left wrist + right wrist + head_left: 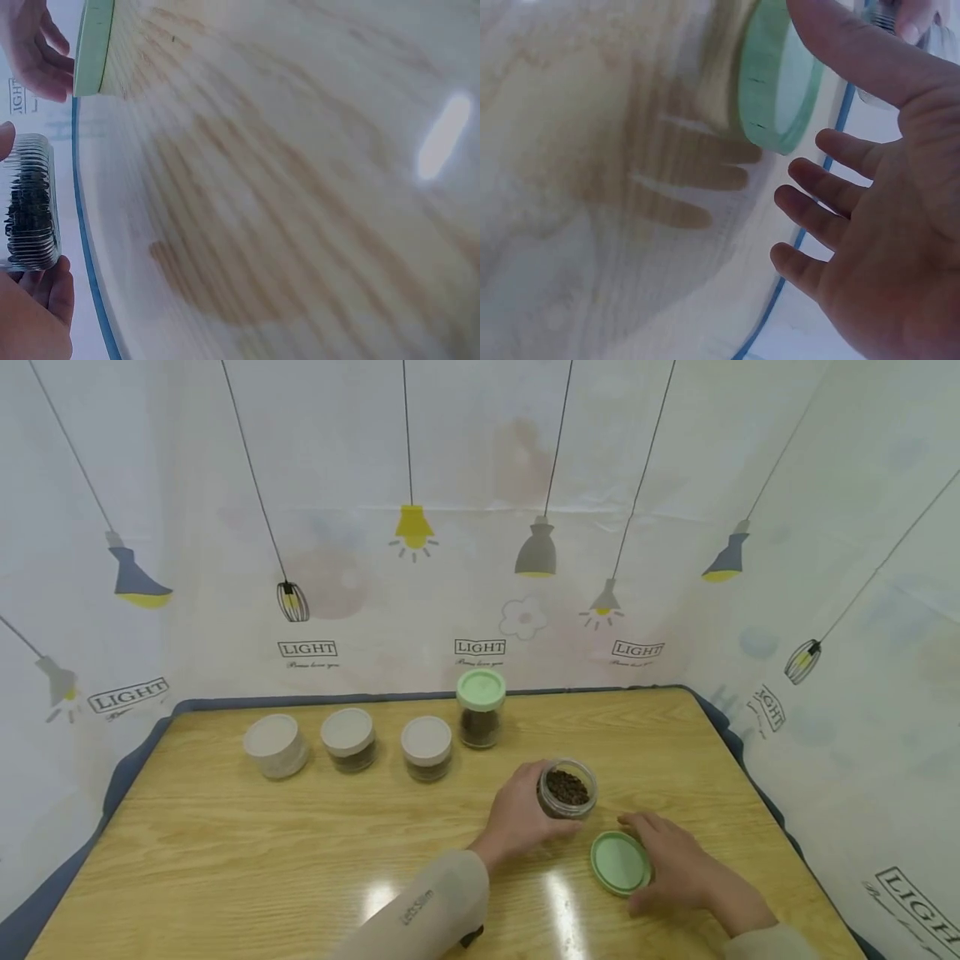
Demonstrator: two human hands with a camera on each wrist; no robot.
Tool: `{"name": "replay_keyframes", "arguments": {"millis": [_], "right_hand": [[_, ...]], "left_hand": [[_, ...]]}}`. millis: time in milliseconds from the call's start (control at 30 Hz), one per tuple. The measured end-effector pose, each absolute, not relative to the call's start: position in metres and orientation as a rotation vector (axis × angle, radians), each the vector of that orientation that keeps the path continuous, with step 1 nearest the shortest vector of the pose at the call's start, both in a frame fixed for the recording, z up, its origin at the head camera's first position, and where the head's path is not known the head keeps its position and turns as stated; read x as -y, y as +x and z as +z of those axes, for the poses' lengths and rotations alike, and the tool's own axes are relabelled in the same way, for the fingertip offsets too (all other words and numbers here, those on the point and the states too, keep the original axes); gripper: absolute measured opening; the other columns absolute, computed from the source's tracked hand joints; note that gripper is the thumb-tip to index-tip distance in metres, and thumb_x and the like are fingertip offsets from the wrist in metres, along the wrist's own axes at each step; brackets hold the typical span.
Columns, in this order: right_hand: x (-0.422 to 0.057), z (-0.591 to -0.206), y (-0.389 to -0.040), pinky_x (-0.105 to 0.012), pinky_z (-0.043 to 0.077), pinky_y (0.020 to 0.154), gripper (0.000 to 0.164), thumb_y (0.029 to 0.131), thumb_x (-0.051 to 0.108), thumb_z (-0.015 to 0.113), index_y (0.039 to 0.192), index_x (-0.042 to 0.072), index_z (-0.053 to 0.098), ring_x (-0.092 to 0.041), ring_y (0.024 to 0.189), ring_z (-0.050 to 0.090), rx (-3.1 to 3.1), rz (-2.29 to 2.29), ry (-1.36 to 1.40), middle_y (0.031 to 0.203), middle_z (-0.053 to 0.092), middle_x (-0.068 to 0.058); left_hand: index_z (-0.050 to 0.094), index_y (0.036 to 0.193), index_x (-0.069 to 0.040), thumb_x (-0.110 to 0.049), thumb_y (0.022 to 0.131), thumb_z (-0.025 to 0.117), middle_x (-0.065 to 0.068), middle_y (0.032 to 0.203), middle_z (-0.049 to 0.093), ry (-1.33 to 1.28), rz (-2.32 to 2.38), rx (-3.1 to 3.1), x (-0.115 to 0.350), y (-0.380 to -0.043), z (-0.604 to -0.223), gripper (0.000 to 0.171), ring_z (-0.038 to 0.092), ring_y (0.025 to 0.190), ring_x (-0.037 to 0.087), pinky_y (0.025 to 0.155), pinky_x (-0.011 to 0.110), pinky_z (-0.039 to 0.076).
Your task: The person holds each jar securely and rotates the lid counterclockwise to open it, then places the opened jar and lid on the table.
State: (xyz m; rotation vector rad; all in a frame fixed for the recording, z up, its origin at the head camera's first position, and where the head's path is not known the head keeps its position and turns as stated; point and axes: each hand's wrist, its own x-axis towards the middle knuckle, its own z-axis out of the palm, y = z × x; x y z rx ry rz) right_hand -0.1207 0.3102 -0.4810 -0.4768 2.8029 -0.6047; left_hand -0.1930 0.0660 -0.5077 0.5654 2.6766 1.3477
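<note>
On the wood-grain table (225, 860), the left hand (519, 817) curls round the open clear jar (573, 812), probably to keep it mouth-up; the right hand (678, 867) arches, fingers spread, the green lid (621, 862) between thumb and fingertips, contact hard to judge; past the left fingers sit brown granules (567, 787)

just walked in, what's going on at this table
A person is handling a jar. The left hand grips the open jar, which has dark brown bits in it. The right hand, holding nothing, is beside a green lid on the table. Farther back stand three white-lidded jars and a green-lidded jar, all closed.
</note>
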Motion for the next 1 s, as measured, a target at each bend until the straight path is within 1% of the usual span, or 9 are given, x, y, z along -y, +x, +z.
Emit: {"name": "replay_keyframes", "arguments": {"millis": [100,300,400,567,733,833,1000], "right_hand": [[-0.310,-0.484,-0.120,-0.066,0.039,0.097,0.110,0.053,0.053,0.089,0.139,0.002,0.044,-0.044,0.124,0.048,-2.795,-0.613,-0.491,0.136,0.050,-0.020],[-0.310,-0.491,-0.121,-0.063,0.043,0.092,0.094,0.060,0.050,0.088,0.133,0.007,0.050,-0.037,0.118,0.052,-2.817,-0.596,-0.510,0.130,0.053,-0.013],[-0.310,-0.492,-0.121,-0.063,0.043,0.092,0.092,0.060,0.051,0.088,0.132,0.008,0.051,-0.037,0.117,0.053,-2.837,-0.594,-0.502,0.130,0.054,-0.013],[-0.308,-0.492,-0.120,-0.065,0.042,0.093,0.094,0.059,0.051,0.088,0.133,0.007,0.050,-0.039,0.118,0.052,-2.848,-0.598,-0.490,0.131,0.053,-0.014],[-0.309,-0.488,-0.119,-0.068,0.036,0.099,0.107,0.058,0.054,0.087,0.142,0.004,0.042,-0.043,0.125,0.048,-2.837,-0.601,-0.428,0.138,0.050,-0.018],[-0.310,-0.485,-0.118,-0.069,0.033,0.101,0.114,0.058,0.056,0.087,0.145,0.003,0.038,-0.047,0.129,0.044,-2.833,-0.594,-0.394,0.142,0.046,-0.022],[-0.312,-0.479,-0.118,-0.070,0.032,0.102,0.115,0.060,0.056,0.085,0.147,0.000,0.034,-0.049,0.131,0.041,-2.822,-0.583,-0.370,0.145,0.042,-0.025]], "left_hand": [[0.044,0.143,-0.025,-0.050,0.065,0.087,-0.004,0.133,0.054,0.569,1.342,-2.671,-0.069,-0.193,-0.509,0.092,0.055,0.120,0.016,0.103,0.040,0.046],[0.043,0.143,-0.026,-0.050,0.065,0.087,-0.004,0.134,0.054,0.563,1.346,-2.650,-0.074,-0.192,-0.508,0.093,0.055,0.120,0.016,0.103,0.040,0.046],[0.043,0.143,-0.026,-0.050,0.065,0.087,-0.004,0.134,0.055,0.565,1.342,-2.642,-0.078,-0.192,-0.509,0.093,0.055,0.121,0.017,0.103,0.040,0.046],[0.043,0.143,-0.027,-0.050,0.065,0.087,-0.005,0.135,0.055,0.551,1.333,-2.627,-0.085,-0.192,-0.508,0.092,0.055,0.121,0.016,0.104,0.040,0.046],[0.044,0.143,-0.028,-0.049,0.066,0.087,-0.007,0.135,0.056,0.528,1.356,-2.599,-0.092,-0.195,-0.510,0.090,0.054,0.123,0.015,0.105,0.039,0.044],[0.045,0.141,-0.030,-0.046,0.066,0.088,-0.010,0.133,0.057,0.529,1.368,-2.591,-0.096,-0.197,-0.514,0.088,0.055,0.122,0.012,0.105,0.037,0.045],[0.047,0.139,-0.030,-0.043,0.067,0.088,-0.013,0.128,0.060,0.561,1.348,-2.610,-0.103,-0.202,-0.519,0.084,0.056,0.118,0.008,0.103,0.034,0.046]]}}
